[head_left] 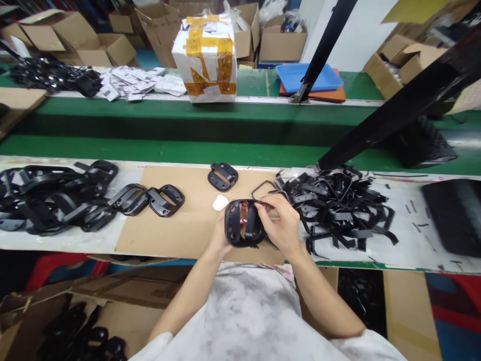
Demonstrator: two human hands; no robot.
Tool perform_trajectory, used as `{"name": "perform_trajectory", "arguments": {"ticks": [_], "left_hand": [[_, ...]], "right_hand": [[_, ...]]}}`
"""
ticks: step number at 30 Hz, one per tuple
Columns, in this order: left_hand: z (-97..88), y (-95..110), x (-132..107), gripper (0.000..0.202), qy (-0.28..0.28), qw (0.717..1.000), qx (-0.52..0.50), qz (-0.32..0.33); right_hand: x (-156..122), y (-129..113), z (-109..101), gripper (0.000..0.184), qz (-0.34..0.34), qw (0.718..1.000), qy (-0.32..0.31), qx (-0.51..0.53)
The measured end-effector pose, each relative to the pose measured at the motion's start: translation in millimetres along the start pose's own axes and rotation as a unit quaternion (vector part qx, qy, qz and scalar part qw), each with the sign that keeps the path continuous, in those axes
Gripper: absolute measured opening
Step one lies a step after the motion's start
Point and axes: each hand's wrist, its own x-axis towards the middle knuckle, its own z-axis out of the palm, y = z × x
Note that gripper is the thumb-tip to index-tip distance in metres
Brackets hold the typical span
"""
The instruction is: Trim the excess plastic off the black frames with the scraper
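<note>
Both hands meet over a brown cardboard sheet point(176, 225) on the bench. My left hand point(220, 235) grips a black plastic buckle frame point(240, 223) from behind and below. My right hand point(280, 223) curls over the frame's right side, its fingers pinching a thin strap piece at the frame's top edge. A small white scrap point(220, 202) lies just left of the frame. One finished black buckle point(223, 176) rests farther back on the cardboard.
A heap of black strap pieces point(334, 205) lies to the right, a pile of black buckles point(56, 198) to the left. Behind runs a green conveyor point(150, 130) with a taped white box point(206, 55), blue tray point(308, 75) and cardboard boxes. A black post point(394, 115) slants across the right.
</note>
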Motion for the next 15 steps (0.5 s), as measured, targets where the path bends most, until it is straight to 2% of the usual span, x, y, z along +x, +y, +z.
{"name": "perform_trajectory", "arguments": {"ticks": [3, 6, 12, 15], "left_hand": [[-0.3, 3.2, -1.0, 0.051, 0.018, 1.0, 0.022, -0.004], [2.0, 5.4, -3.0, 0.047, 0.023, 1.0, 0.017, 0.01], [13.2, 11.6, -8.6, 0.03, -0.018, 0.994, 0.086, 0.072], [15.2, 12.2, -9.6, 0.03, -0.013, 0.993, 0.092, 0.074]], "right_hand": [[-0.8, -0.7, -2.7, 0.017, -0.015, 1.0, -0.021, 0.0], [-0.2, -0.2, -4.7, 0.02, -0.025, 0.999, -0.015, 0.017], [1.0, 3.0, -4.6, 0.024, -0.08, 0.996, -0.029, -0.008], [-0.7, 6.3, -4.4, 0.023, -0.067, 0.997, -0.02, -0.029]]}}
